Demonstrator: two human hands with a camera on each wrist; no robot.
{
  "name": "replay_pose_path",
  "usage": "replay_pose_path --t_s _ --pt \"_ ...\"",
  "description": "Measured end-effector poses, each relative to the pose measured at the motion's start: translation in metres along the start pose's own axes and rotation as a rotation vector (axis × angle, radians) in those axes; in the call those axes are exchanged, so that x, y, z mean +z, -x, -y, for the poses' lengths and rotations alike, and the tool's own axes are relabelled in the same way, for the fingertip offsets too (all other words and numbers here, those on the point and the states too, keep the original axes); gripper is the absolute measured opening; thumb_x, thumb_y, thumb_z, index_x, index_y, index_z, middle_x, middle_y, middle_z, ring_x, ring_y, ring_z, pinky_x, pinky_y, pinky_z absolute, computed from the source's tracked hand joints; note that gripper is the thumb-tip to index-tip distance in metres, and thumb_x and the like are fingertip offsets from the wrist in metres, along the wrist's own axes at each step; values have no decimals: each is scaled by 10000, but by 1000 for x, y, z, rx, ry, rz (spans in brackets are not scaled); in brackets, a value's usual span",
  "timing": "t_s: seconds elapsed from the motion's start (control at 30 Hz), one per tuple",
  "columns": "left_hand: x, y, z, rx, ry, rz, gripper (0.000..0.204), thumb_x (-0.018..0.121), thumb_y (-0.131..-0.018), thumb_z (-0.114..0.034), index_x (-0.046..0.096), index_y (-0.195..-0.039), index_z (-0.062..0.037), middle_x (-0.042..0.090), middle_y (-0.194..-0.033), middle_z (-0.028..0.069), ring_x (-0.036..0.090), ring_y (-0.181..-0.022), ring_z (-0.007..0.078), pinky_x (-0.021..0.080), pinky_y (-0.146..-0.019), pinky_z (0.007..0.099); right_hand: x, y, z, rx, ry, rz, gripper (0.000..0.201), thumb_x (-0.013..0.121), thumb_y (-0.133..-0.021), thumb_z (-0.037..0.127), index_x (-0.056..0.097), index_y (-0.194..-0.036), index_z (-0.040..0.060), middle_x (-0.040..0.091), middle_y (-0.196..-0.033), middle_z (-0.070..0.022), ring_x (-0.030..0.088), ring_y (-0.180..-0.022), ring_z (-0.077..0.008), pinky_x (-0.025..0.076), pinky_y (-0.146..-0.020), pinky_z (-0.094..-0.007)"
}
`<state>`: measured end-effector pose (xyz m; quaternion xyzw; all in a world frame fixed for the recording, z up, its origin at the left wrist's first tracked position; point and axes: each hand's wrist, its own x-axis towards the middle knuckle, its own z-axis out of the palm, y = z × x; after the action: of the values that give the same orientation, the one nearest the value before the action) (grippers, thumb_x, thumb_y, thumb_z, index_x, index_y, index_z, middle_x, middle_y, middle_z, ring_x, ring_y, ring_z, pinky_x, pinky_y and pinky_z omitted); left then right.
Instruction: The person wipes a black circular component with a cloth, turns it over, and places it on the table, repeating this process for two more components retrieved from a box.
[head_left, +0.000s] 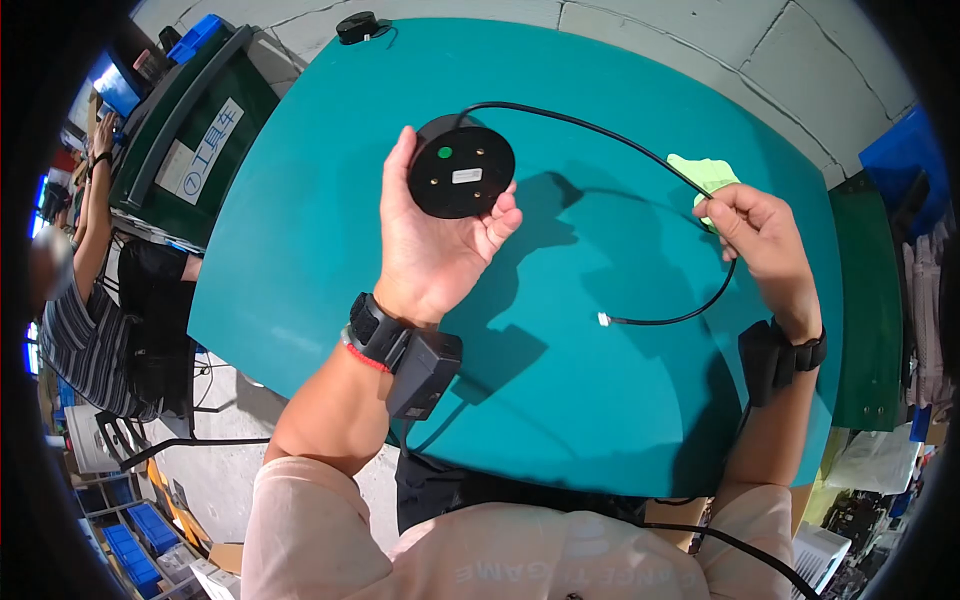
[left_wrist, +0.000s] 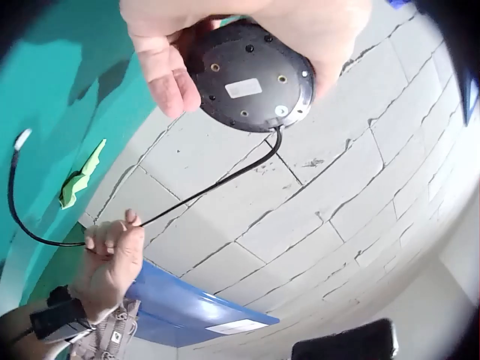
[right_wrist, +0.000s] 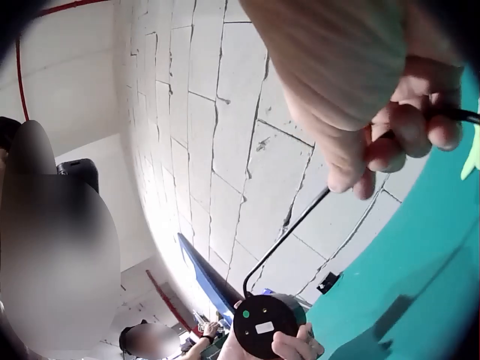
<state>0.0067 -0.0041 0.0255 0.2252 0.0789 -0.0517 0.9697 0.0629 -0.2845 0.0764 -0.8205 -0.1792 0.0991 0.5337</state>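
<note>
My left hand (head_left: 432,262) holds a round black disc (head_left: 450,196) above the green table, thumb and fingers around its edge. The disc's flat face shows a white label, a green dot and small brass-coloured holes. From its rim runs a black cable (head_left: 590,123), which my right hand (head_left: 768,240) pinches between thumb and fingers at the right. Beyond that grip the cable curves back left and ends in a small white connector (head_left: 603,319). In the left wrist view the cable (left_wrist: 210,187) stretches fairly straight between the two hands.
Behind my right hand a crumpled yellow-green piece (head_left: 698,170) lies on the table (head_left: 560,420). A small black round object (head_left: 357,28) sits at the far edge, by the block wall (head_left: 680,50). On the left stand a dark green tool cart (head_left: 235,150) and a seated person (head_left: 90,340).
</note>
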Motion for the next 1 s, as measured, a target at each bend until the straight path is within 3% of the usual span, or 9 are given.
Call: replay_pose_path --t_s 0.2,0.33,0.4,0.47,0.63,0.8,0.9,0.97,1.0 --pt "-3 0 2 -176 170 57 640 407 -836 -593 509 -1069 -6 571 -936 164 596 -753 260 540 -691 377 -6 -1 -12 43 285 52 143 606 -806 122 577 -850 -11 511 -691 -12 466 -622 -90 390 -552 -232" --pt "-3 -1 3 -169 137 30 610 475 -815 -579 520 -1091 -37 560 -1013 162 581 -804 258 517 -729 369 25 5 2 -214 509 -202 292 684 -670 5 558 -932 23 541 -904 -113 504 -693 -214 438 -601 -294" --pt "-3 -2 3 -137 82 39 636 466 -819 -582 511 -1124 -26 560 -1021 161 583 -834 258 511 -757 371 30 10 12 -353 523 101 297 693 -672 23 570 -942 34 545 -913 -119 521 -725 -229 452 -636 -303" --pt "-2 -2 3 -146 80 26 651 438 -827 -595 520 -1114 -16 570 -1006 161 593 -832 265 516 -764 367 51 16 15 -403 378 192 314 689 -679 30 581 -973 45 549 -935 -118 546 -776 -261 464 -683 -320" --pt "1 -1 7 -164 84 3 656 422 -839 -597 538 -1088 -1 578 -991 163 599 -850 274 513 -795 361 98 20 -7 -537 496 119 359 672 -727 114 561 -1050 6 545 -1018 -117 511 -962 -299 428 -813 -375" --pt "2 -1 8 -167 70 59 669 444 -838 -590 521 -1121 12 572 -1012 169 594 -891 272 501 -829 356 97 21 -2 -523 535 225 249 652 -748 82 563 -967 3 581 -883 -113 567 -827 -264 449 -746 -340" --pt "2 -1 8 -147 19 62 702 437 -832 -609 506 -1162 7 569 -1050 159 591 -934 256 498 -840 344 92 19 4 -476 117 66 163 611 -801 54 551 -942 -2 606 -861 -114 588 -717 -195 470 -668 -291" --pt "2 0 9 -150 -10 77 704 435 -830 -615 503 -1177 -6 566 -1075 151 588 -952 247 499 -841 339 89 18 0 -299 -367 40 97 559 -854 50 538 -929 -9 615 -921 -109 578 -687 -133 479 -626 -256" --pt "3 0 10 -153 -37 86 706 433 -828 -621 501 -1191 -19 563 -1100 143 585 -969 238 499 -841 333 88 17 -2 -304 -365 37 97 559 -854 50 538 -929 -9 615 -921 -109 578 -687 -133 479 -626 -256"
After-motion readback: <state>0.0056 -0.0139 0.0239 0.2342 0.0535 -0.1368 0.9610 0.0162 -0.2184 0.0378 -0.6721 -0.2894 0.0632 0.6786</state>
